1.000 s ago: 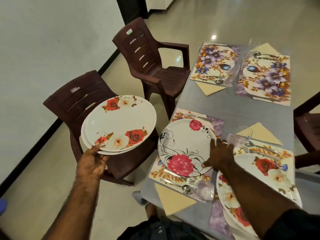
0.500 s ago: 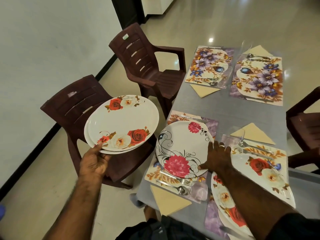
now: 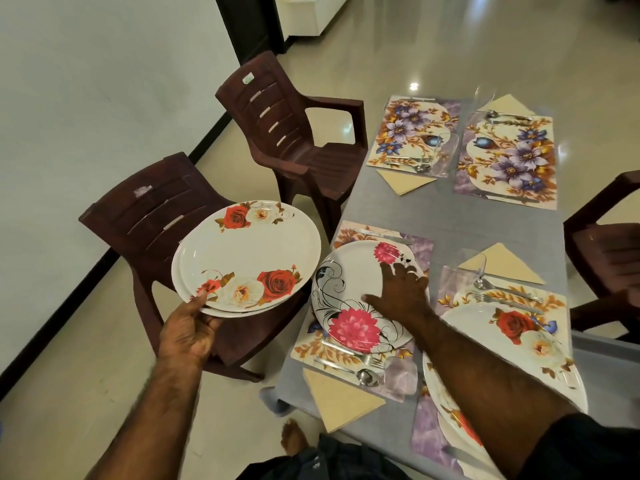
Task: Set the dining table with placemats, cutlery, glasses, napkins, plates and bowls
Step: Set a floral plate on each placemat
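Since before, my right hand (image 3: 398, 292) spread flat across the dahlia plate (image 3: 353, 299); my left hand (image 3: 192, 327) pinches the stiff, slick stacked plates (image 3: 242, 258) by their near rim.

I see my left hand (image 3: 188, 329) gripping two stacked rose plates (image 3: 247, 258) by their near rim, off the tabletop's (image 3: 391, 206) left edge above a brown chair (image 3: 152, 216). My right hand (image 3: 403, 292) lies spread on the pink-flower plate (image 3: 346, 299), which sits on a placemat (image 3: 360, 341) near the tabletop's left edge.
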Demonstrator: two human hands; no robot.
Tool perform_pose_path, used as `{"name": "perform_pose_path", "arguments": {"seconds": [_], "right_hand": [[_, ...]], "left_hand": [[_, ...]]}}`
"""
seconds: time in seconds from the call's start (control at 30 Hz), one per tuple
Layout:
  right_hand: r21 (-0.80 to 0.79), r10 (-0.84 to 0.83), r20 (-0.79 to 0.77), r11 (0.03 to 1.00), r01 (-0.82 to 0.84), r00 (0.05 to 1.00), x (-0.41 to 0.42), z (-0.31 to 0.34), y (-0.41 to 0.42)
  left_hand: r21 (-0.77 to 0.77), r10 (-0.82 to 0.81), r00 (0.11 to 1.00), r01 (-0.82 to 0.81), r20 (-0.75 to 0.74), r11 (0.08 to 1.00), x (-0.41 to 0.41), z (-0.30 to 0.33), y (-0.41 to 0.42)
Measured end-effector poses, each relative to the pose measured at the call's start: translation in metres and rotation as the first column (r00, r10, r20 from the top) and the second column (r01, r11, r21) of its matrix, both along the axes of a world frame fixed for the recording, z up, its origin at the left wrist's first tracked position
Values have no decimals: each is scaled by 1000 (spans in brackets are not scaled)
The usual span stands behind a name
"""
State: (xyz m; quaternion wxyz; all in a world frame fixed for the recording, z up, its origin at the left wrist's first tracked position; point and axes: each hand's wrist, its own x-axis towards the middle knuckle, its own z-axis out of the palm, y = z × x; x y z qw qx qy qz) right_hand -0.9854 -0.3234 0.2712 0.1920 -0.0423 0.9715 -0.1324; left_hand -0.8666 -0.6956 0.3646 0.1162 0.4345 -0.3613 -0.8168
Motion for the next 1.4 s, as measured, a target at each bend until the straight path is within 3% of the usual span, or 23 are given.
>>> {"name": "perform_pose_path", "arguments": {"seconds": [0.03,0.07,0.1,0.13,0.17,0.4,0.63,0.77,0.93,1.13,1.4], "right_hand": [[-242,-99,85,963,117,991,-4,16,-17],[-486,-181,218,832,268,959,-7,33,-34],[-632,-205,346,671,389,916,-11,50,-51],[-702,-190,432,542,461,882,-12,66,-66],[-728,-163,454,499,470,876,-13,80,-85],[-668,-82,391,660,344,917,-2,83,-216],[-536,115,428,831,149,897,54,38,-393],[-506,196,466,859,78,863,106,28,-503],[-475,207,587,871,127,783,146,34,-606],[-437,233,718,884,164,655,123,16,-715],[-425,204,793,861,281,574,45,-21,-861]], "left_hand": [[3,-6,1000,6,3,1000,3,-1,-3],[6,-11,1000,11,8,1000,6,-3,-7],[11,-15,1000,15,6,1000,10,-3,-11],[10,-26,1000,26,9,1000,15,-5,-15],[3,-35,999,35,6,999,22,-3,-21],[-23,-23,999,23,-32,999,96,-10,-101],[-24,66,998,-66,6,998,210,-47,-256],[-23,178,981,-177,72,984,279,-60,-339],[-19,347,928,-348,140,937,341,-56,-422],[4,503,851,-509,149,860,339,-57,-505],[-83,574,786,-572,227,816,252,-52,-642]]}}
